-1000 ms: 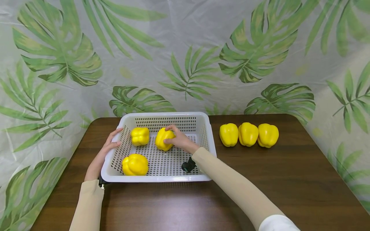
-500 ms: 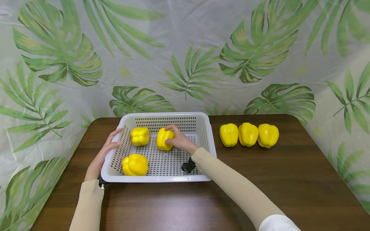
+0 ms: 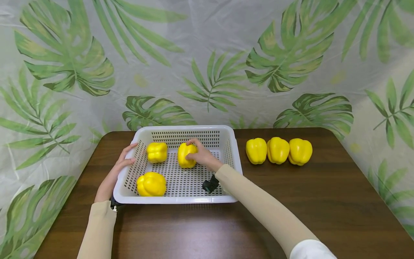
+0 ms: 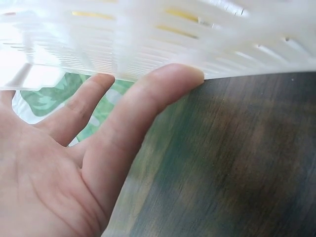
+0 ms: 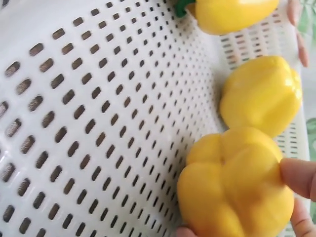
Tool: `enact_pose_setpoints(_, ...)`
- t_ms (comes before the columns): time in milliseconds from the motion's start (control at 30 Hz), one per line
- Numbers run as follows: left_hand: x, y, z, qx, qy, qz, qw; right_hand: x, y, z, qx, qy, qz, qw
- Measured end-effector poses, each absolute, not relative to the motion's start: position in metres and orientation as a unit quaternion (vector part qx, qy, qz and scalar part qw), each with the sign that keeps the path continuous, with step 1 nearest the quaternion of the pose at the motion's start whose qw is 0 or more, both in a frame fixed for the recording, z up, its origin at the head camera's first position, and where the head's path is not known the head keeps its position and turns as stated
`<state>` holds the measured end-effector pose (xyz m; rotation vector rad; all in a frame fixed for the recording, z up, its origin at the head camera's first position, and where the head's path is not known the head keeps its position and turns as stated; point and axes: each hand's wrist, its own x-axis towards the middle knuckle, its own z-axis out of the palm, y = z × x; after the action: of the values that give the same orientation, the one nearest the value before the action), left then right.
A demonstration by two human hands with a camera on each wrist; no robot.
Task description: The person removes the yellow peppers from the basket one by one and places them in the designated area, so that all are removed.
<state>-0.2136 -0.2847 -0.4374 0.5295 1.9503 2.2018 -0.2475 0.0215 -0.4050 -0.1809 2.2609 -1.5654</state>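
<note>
In the head view, my right hand [image 3: 204, 157] holds a yellow bell pepper [image 3: 183, 158] inside the white plastic basket [image 3: 181, 200], thumb and fingers around it. The right wrist view shows this bell pepper [image 5: 232, 187] close up, with fingertips [image 5: 300, 178] against its side. My left hand [image 3: 111, 177] rests against the basket's left side. In the left wrist view, the thumb and a finger of the left hand [image 4: 64, 168] stretch out and touch the slotted wall. Two other bell peppers lie in the basket, one back left [image 3: 157, 152] and one front left [image 3: 151, 184].
Right of the basket, three yellow bell peppers [image 3: 277, 150] stand in a row on the brown wooden table [image 3: 291, 201]. The black wrist camera [image 3: 211, 184] hangs under my right wrist, over the basket floor. A leaf-patterned cloth [image 3: 213, 43] hangs behind the table.
My right hand has turned the held bell pepper more upright and shifted it slightly to the right. The left hand, the basket and the other peppers have not moved.
</note>
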Motion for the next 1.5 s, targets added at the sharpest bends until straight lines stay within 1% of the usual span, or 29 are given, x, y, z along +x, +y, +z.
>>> enact_pose_setpoints(200,-0.214,-0.285,-0.436,0.172,0.655,0.731,0.085,-0.248,0.024,-0.400,-0.046,0.798,-0.569,0.192)
enact_pose_setpoints(367,-0.213,-0.284,-0.436,0.168,0.650,0.735,0.094,-0.249,0.025,-0.399,-0.050,0.781,-0.589,0.200)
enact_pose_setpoints(633,-0.213,-0.285,-0.437,0.176,0.641,0.742,0.090,-0.248,0.028,-0.389,-0.064,0.744,-0.634,0.200)
enact_pose_setpoints(967,-0.212,-0.285,-0.438,0.177,0.641,0.742,0.080,-0.243,0.039,-0.374,-0.065,0.735,-0.643,0.208)
enact_pose_setpoints(1500,-0.212,-0.284,-0.436,0.171,0.647,0.739,0.082,-0.240,0.065,-0.369,-0.073,0.733,-0.645,0.206)
